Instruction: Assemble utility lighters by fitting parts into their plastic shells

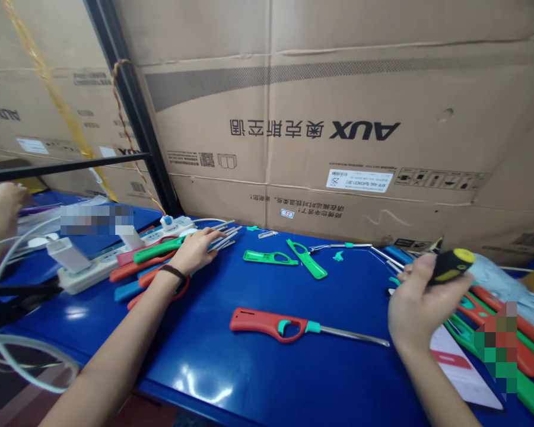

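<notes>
My left hand (196,250) reaches out to a pile of long-nosed lighters (160,255) at the left of the blue table (258,367), its fingers curled over a green one among the metal tubes. My right hand (420,302) is closed round the black and yellow handle of a screwdriver (453,265). Between the hands lies a red lighter (276,324) with a teal trigger and a metal nozzle pointing right. Two green lighter shell halves (289,259) lie further back.
Large cardboard boxes (338,130) wall off the back of the table. A white power strip (98,261) and grey cables lie at the left. More red and green lighters (516,338) are stacked at the right. Another person's hand (0,207) shows at the far left.
</notes>
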A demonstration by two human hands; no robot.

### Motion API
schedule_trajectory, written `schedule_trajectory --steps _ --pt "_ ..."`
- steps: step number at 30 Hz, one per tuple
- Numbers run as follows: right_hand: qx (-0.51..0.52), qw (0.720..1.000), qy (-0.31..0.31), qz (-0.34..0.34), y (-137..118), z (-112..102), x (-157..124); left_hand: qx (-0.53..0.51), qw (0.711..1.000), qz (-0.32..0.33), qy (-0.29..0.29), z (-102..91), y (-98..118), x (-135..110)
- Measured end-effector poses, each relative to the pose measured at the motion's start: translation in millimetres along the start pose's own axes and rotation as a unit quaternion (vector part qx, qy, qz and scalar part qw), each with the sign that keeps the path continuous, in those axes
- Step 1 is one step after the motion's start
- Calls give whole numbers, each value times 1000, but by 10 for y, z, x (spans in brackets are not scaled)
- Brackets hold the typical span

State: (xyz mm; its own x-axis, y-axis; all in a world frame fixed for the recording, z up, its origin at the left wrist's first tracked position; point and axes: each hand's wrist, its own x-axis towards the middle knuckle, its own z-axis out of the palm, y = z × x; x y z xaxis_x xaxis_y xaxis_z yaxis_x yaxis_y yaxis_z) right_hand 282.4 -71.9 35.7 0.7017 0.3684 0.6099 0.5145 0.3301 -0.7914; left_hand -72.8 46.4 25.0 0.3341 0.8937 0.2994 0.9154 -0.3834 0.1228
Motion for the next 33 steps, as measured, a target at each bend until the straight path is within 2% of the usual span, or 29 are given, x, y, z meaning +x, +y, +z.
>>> schedule_trajectory --steps 2,4,8,10,13,17,24,28,33 --pt "44 999 16 24 0 19 -14 -7 999 26 41 49 173 -1" --pt "48 999 11 22 9 36 -40 -59 994 76 54 121 432 12" --pt "-43 999 -28 -9 43 37 -105 -97 980 173 -1 308 1035 125" --pt "-80 995 -47 -21 37 27 -133 -85 979 185 -7 400 1268 221" --pt "-97 993 -65 -17 -15 22 -161 -77 980 186 -3 508 1467 357" --pt "-82 993 -79 -11 -103 27 -175 -63 978 197 6 583 1530 443" --pt "-88 991 -101 -14 -168 20 -200 -34 970 241 11 645 1480 489" --pt "-95 990 -105 -13 -134 21 -194 -16 961 274 16 638 1458 520" --pt "-109 986 -115 -42 -18 24 -160 -9 951 308 21 622 1471 551"
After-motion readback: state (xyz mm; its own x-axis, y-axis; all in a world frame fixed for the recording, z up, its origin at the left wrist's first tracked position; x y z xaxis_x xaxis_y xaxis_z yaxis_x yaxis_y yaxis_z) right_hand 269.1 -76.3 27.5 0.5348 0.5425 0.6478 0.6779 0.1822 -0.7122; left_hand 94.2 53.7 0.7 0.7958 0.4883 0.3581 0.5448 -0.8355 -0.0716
